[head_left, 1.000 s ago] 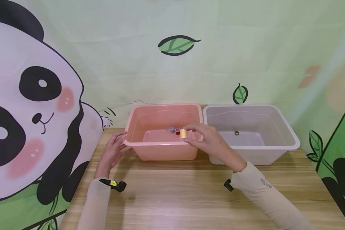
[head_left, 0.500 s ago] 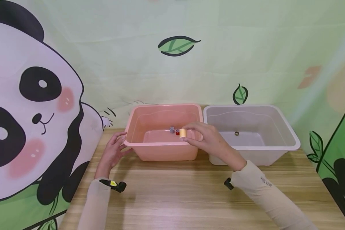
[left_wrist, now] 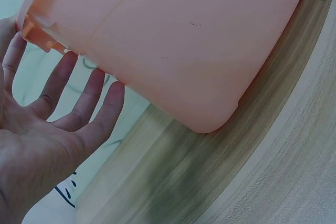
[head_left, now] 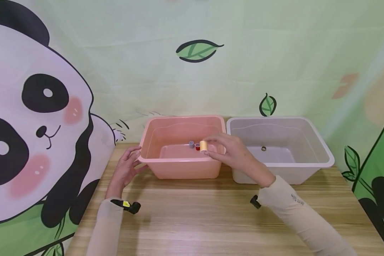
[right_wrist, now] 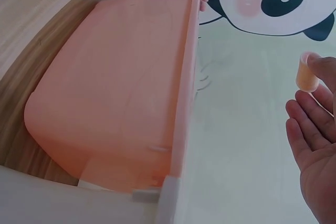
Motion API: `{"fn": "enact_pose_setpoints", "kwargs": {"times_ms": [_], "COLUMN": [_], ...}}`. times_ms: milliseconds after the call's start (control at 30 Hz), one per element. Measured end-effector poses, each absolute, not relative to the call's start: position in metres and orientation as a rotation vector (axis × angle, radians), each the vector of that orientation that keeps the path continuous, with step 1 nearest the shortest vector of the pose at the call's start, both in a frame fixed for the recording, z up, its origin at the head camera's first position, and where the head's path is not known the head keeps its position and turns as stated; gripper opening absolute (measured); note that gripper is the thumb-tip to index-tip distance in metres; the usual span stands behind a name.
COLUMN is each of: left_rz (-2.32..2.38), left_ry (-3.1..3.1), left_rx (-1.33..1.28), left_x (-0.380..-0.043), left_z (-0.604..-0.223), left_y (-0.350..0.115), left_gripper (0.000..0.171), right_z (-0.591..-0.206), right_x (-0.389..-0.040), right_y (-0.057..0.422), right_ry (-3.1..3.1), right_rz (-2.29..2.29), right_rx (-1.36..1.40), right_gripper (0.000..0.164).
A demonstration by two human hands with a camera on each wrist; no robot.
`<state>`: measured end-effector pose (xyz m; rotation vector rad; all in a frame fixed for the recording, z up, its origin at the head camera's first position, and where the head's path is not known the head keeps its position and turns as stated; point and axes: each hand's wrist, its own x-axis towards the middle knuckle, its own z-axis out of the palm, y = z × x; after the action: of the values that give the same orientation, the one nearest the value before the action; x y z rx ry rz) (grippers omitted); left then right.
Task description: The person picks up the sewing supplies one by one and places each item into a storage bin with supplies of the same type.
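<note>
My right hand [head_left: 235, 151] pinches a small pale-orange cylinder [head_left: 203, 146], holding it upright over the front right of the pink bin [head_left: 182, 170]. In the right wrist view, the cylinder [right_wrist: 306, 72] has a round, hollow-looking upper end; the thumb covers part of it, while the other fingers stay loosely extended. At the pink bin's left end is my left hand [head_left: 124, 172]. Its spread fingers [left_wrist: 86, 98] reach the bin's outer side just under the rim. Inside the pink bin lie a small grey-blue round piece [head_left: 191, 144] and a small red one [head_left: 197, 146].
A light grey bin [head_left: 280, 164] stands right beside the pink one, with a small brown ring-shaped piece [head_left: 264, 148] on its floor. Both bins rest toward the back of a wooden table [head_left: 192, 213], before a printed backdrop [head_left: 140, 81] with a panda and leaves.
My right hand and the pale-orange cylinder have shifted very slightly upward in the head view. My left hand and both bins stay in place.
</note>
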<state>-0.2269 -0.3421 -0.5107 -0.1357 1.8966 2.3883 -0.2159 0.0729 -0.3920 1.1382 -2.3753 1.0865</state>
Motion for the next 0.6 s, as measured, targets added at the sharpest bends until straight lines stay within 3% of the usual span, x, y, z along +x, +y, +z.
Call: {"fn": "enact_pose_setpoints", "kwargs": {"times_ms": [600], "left_rz": [2.386], "left_ry": [1.901], "left_rx": [-0.147], "left_x": [-0.228], "left_z": [-0.511], "left_y": [-0.342], "left_gripper": [0.024], "right_z": [-0.38], "right_x": [-0.221], "right_y": [0.071], "right_ry": [-2.313], "right_rz": [1.038], "right_rx": [1.195], "right_gripper": [0.038]}}
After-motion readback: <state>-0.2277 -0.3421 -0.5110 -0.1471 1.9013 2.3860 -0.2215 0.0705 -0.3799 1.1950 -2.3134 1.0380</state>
